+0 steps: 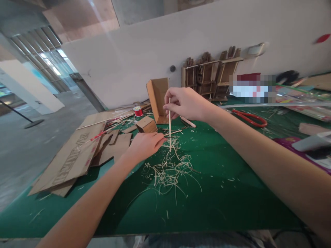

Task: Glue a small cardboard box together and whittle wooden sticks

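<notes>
My right hand (184,103) pinches the upper part of a thin pale wooden stick (170,127), held nearly upright. My left hand (146,146) is closed beside the stick's lower part. A thin dark edge shows at its fingertips against the stick, but what the fingers hold is mostly hidden. Curled wood shavings (170,172) lie in a loose heap beneath the stick. Just beyond my left hand sits a small cardboard block (147,124). An upright open cardboard box (152,100) stands behind my right hand.
Flattened cardboard (69,155) covers the left side of the green table (227,206). Near the wall are a red spool (138,111) and a wooden rack (212,75). Red-handled scissors (250,117) and plastic packets (305,106) lie to the right.
</notes>
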The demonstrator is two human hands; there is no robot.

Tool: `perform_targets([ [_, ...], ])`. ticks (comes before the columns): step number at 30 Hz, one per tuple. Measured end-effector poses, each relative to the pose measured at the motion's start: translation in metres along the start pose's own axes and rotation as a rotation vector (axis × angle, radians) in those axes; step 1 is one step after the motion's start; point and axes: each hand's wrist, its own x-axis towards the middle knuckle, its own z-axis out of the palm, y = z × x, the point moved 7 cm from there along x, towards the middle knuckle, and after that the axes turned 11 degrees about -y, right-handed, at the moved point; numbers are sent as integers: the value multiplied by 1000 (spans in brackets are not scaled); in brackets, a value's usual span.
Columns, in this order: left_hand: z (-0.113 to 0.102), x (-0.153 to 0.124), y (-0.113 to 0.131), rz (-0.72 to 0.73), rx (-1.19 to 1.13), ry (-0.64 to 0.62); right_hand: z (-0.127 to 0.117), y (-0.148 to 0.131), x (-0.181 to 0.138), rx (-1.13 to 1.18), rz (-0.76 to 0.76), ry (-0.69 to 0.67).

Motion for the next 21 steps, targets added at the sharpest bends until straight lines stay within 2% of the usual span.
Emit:
perform_targets([
  [4, 0, -1, -3, -8, -12, 23, 0, -1, -1, 4, -25, -17],
  [13, -3, 5, -3, 24, -89, -146, 3, 0, 1, 20, -18, -1],
  [21, 20, 4, 18, 136, -39, -268, 3, -1, 0, 4, -20, -6],
])
